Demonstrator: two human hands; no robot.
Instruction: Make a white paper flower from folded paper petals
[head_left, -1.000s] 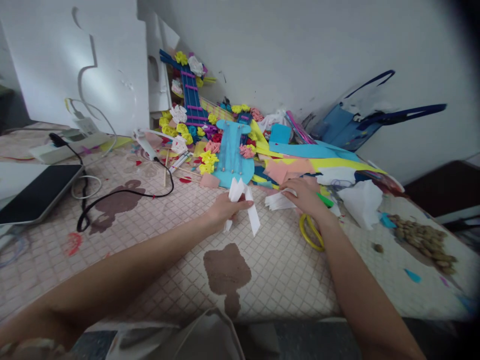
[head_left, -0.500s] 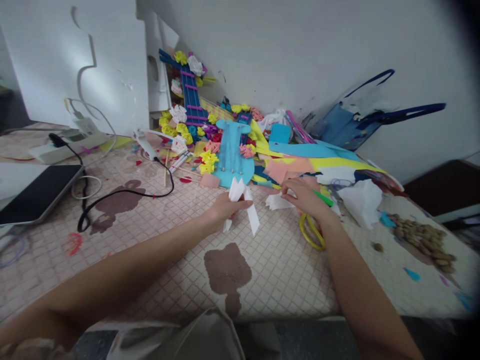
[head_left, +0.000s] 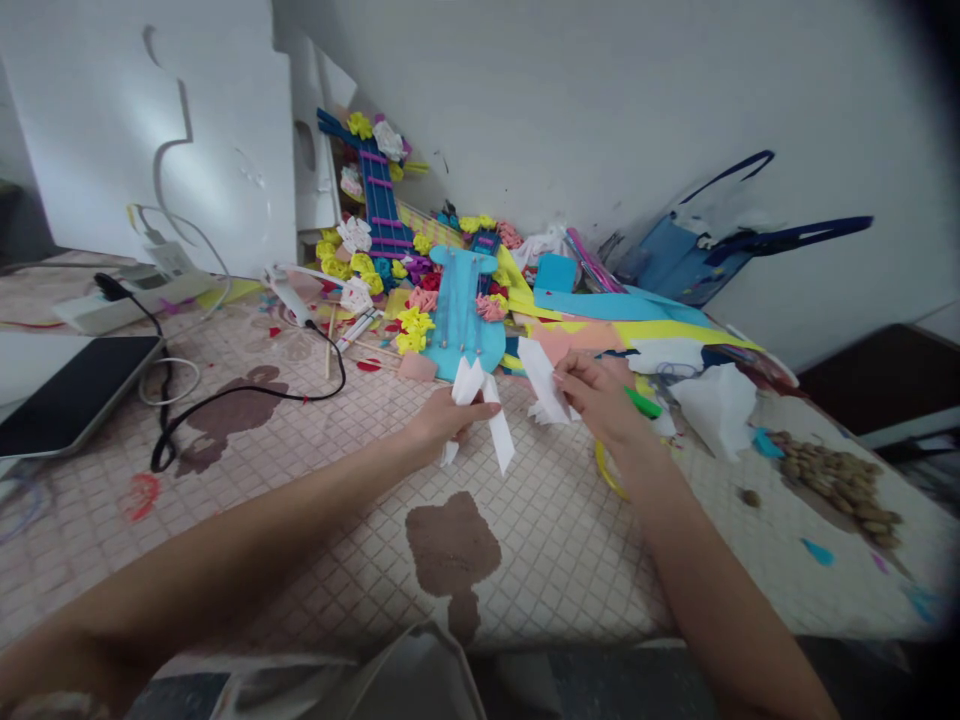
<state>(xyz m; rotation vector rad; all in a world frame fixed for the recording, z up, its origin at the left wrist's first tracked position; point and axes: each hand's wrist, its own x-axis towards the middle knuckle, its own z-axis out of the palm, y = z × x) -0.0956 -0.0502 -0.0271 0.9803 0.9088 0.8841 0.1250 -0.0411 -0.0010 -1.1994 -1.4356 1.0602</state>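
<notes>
Paper strips fill both hands: the left hand [head_left: 442, 420] pinches a white folded bundle [head_left: 480, 405] above the desk [head_left: 315, 480], and just right of it the right hand [head_left: 600, 395] lifts one white strip [head_left: 541, 380]. Hold it lightly by the edge, so that it does not crease. Beyond the hands lies a blue foam guitar [head_left: 461, 315].

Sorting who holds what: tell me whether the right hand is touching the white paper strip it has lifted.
Touching. The head view shows the right hand pinching the white paper strip between its fingertips.
</notes>
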